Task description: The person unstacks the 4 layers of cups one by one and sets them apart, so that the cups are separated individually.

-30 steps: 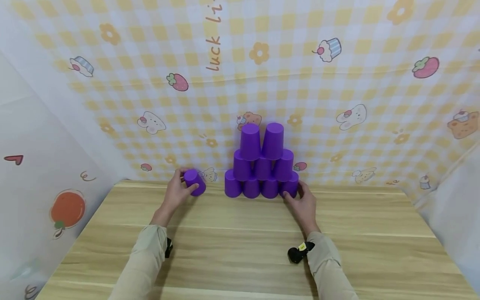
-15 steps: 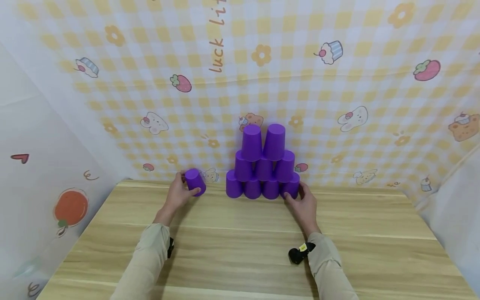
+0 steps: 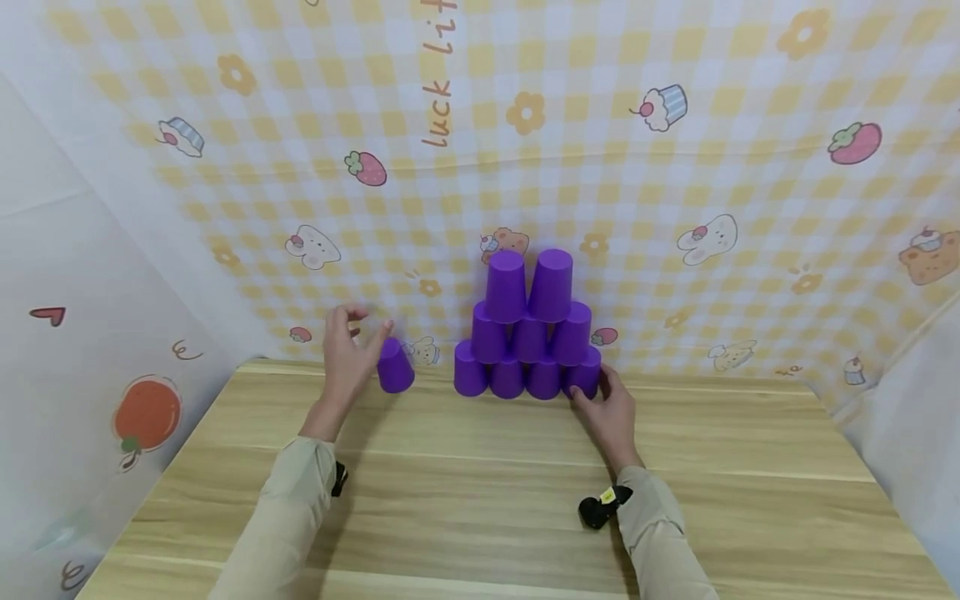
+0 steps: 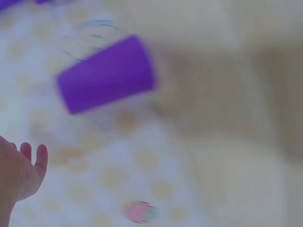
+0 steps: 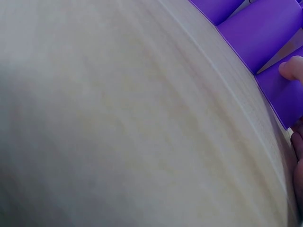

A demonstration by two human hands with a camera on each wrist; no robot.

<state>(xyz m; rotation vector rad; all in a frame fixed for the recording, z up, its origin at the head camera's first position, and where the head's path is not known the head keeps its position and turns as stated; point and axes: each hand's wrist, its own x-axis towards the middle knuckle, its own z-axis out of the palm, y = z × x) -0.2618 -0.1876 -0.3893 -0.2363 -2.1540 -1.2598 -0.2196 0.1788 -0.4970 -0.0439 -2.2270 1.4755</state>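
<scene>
A lone purple cup (image 3: 396, 371) stands upside down on the table, left of a pyramid of purple cups (image 3: 507, 287). My left hand (image 3: 348, 367) is up beside this cup, fingers spread and apart from it; the left wrist view shows the cup (image 4: 106, 75) with a gap to the fingers. The pyramid has two cups on top, three in the middle and a wider bottom row. My right hand (image 3: 611, 417) holds the bottom row's rightmost cup (image 3: 588, 364) between thumb and fingers. In the right wrist view the thumb (image 5: 292, 69) lies on that cup's side.
The wooden table (image 3: 465, 500) ends at a checked cloth backdrop (image 3: 420, 208) close behind the cups. A white printed sheet (image 3: 67, 392) hangs along the left side. Black wrist devices sit at both cuffs, the right one (image 3: 600, 507) plainly seen.
My left hand has let go of the lone cup, which has gone from tilted to upright, and has risen up and left. My right hand stays on its cup; the view shifts slightly.
</scene>
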